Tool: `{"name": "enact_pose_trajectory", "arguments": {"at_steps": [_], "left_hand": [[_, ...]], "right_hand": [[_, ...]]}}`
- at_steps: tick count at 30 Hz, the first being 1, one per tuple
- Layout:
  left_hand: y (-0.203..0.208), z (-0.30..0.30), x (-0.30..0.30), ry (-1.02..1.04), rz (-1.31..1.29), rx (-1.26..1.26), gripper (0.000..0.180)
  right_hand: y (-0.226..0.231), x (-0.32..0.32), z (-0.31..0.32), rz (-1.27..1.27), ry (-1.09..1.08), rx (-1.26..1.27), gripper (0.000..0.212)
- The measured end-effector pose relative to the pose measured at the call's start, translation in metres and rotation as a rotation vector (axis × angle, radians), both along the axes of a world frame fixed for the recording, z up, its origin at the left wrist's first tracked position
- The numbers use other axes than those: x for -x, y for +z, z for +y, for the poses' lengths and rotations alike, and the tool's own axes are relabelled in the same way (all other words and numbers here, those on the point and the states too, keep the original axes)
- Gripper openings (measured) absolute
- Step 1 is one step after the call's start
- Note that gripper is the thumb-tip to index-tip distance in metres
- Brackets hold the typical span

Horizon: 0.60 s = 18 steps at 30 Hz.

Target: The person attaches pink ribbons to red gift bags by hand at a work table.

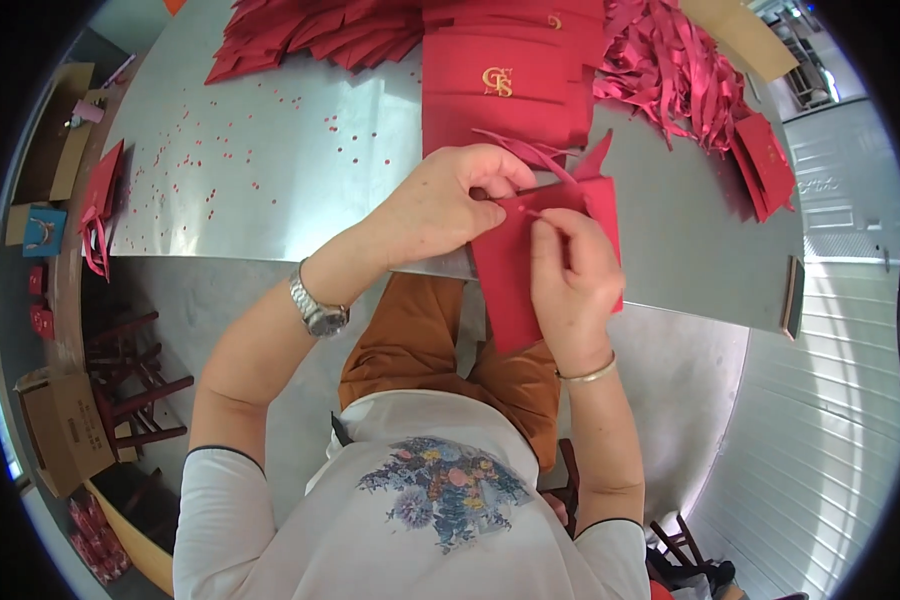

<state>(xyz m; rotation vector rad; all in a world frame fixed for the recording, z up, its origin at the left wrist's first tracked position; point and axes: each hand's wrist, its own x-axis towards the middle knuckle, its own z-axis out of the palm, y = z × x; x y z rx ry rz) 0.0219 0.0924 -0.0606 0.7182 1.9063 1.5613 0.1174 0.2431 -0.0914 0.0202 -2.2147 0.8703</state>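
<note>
A red paper gift bag (507,275) is held up at the table's near edge, tilted, with its top edge away from me. My left hand (445,200) is closed at the bag's upper left corner, thumb on the front and fingers curled behind the rim. My right hand (578,280) lies over the bag's front, thumb and forefinger pinching a short red ribbon end close to the rim. More red ribbon (532,152) loops above the bag's mouth, between the hands. What the left fingertips grip inside is partly hidden.
Flat red bags with a gold emblem (500,115) are stacked just beyond my hands. A heap of red ribbons (665,70) is right of them, more red bags (315,35) left. Small red dots litter the metal table (300,190). Finished-looking bags (762,165) lie at the right edge.
</note>
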Motion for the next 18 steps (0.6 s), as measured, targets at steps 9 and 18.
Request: {"name": "enact_pose_trajectory", "arguments": {"at_steps": [9, 18], "left_hand": [[0.055, 0.045, -0.014, -0.064, 0.594, 0.05, 0.022], [0.068, 0.079, -0.022, -0.281, 0.554, 0.018, 0.022]], "right_hand": [[0.057, -0.023, 0.053, 0.059, -0.057, -0.066, 0.012], [0.069, -0.049, 0.074, 0.211, -0.231, -0.116, 0.014]]}}
